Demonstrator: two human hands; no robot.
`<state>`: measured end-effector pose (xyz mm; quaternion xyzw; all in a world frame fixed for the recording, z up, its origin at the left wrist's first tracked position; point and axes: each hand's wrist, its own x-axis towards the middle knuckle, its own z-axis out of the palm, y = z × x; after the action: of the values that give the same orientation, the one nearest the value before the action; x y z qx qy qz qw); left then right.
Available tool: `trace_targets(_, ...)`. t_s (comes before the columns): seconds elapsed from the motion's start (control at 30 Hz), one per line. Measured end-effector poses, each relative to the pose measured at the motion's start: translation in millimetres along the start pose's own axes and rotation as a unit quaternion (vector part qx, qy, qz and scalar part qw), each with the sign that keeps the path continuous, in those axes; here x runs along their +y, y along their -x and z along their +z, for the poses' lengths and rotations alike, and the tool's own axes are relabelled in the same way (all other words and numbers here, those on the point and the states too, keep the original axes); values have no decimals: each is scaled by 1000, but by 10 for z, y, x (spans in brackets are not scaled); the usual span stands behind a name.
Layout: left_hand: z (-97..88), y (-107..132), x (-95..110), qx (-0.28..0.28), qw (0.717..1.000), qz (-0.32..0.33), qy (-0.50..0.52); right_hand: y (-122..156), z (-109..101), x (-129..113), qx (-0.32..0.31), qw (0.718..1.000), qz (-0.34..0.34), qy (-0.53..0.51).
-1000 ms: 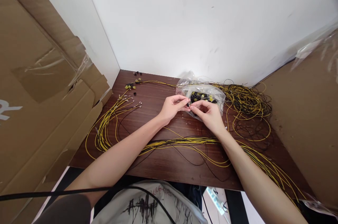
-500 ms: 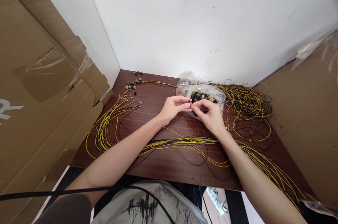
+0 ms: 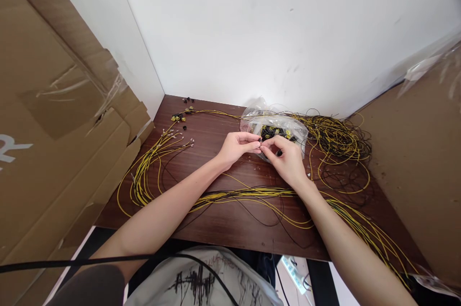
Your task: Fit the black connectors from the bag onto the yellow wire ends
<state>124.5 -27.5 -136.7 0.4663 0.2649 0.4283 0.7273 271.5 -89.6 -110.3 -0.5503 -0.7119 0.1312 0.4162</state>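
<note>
My left hand [image 3: 236, 147] and my right hand [image 3: 286, 159] meet over the dark wooden table [image 3: 219, 222], fingertips pinched together on a small black connector [image 3: 260, 143]. Just behind them lies a clear plastic bag [image 3: 275, 126] holding several black and yellow connectors. A bundle of yellow and black wires [image 3: 248, 195] runs across the table under my forearms. What else the right hand's fingers hold I cannot make out.
A tangled heap of yellow and black wires [image 3: 336, 140] lies at the back right. More yellow wires with metal tips [image 3: 154, 157] fan out on the left, with loose small connectors [image 3: 180, 116] near the back left corner. Cardboard sheets [image 3: 54, 118] flank both sides. A power strip [image 3: 293, 270] lies below.
The fingertips of both hands have shifted slightly and closed tighter around the small connector. The arms and everything on the table have stayed in place.
</note>
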Motion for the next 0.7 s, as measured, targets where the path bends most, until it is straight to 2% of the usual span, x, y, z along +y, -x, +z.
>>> trace_targets(0.13,4,10,23,-9,1000,2,-16,-8,45,45,-10,994,69,-85)
trace_targets(0.27,7,20,52,-12,998,11,-66,-32,82,83,4,959,159,-233)
trace_targets(0.37,16,23,68,-21,996,9,-90,-51,77,80,30,937,199,-285)
trace_targets(0.47,30,29,79,-33,993,6,-109,-61,57,66,38,928,208,-307)
trace_targets(0.7,43,43,98,-57,990,9,-130,-66,43,69,45,929,201,-308)
